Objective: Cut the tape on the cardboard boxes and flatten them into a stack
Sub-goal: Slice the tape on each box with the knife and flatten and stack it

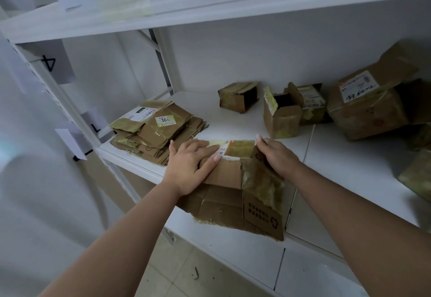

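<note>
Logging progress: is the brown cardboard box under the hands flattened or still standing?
Flattened: the brown cardboard box lies spread on the white shelf, left hand pressing it.

The flattened box [233, 194] is matt brown cardboard, creased and rough at its torn edges, with patches of glossy yellowish tape. Left of it, the stack [158, 131] is the same dull cardboard under shiny tape and smooth paper labels. Behind it, the standing boxes [282, 119] are tape-wrapped cardboard too. The shelf [349, 168] beneath is smooth, white, faintly sheened board on painted metal uprights [58, 100].
</note>
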A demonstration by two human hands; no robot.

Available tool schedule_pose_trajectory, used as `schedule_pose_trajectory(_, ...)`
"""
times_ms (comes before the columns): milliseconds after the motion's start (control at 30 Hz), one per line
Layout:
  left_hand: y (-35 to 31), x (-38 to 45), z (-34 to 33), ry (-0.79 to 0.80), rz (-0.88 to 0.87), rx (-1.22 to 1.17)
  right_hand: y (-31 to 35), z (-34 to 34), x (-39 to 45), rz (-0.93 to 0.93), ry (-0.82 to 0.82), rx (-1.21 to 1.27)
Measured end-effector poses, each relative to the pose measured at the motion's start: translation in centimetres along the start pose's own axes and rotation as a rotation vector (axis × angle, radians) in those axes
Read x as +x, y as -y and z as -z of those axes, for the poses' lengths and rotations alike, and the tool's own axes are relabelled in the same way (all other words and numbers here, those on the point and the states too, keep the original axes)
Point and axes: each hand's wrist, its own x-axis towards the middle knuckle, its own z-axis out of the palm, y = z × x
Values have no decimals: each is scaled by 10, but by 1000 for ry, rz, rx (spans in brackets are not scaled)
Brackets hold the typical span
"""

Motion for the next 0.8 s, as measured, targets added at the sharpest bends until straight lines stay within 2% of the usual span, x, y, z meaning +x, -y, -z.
schedule_pose_trajectory(133, 10, -10, -12, 133, 106, 190, -6, 14, -8, 14, -179, -274)
schedule_pose_trajectory(233, 9, -17, -29, 274, 232, 201, -4, 11, -14, 46, -273, -386)
schedule_pose_trajectory(333, 6, -22, -42, 286, 281, 196, 0, 5, -22, 111, -258, -516)
schedule_pose_trajectory(433, 2, -20, -48, 231, 246, 148, -2, -9, -27, 121, -182, -578)
schedule_pose_trajectory(533, -6, -15, -54, 183, 182, 51, -10, -22, -27, 26, -79, -504)
schedule_pose_trajectory(600, -7, -16, -55, 137, 160, -41, -13, -27, -26, -27, -83, -437)
schedule_pose_trajectory(700, -6, -14, -39, 50, 222, -153, -13, -27, -20, -40, -114, -428)
schedule_pose_trajectory(800, -12, 1, -16, 235, 174, 71, -11, -27, -19, -32, -109, -474)
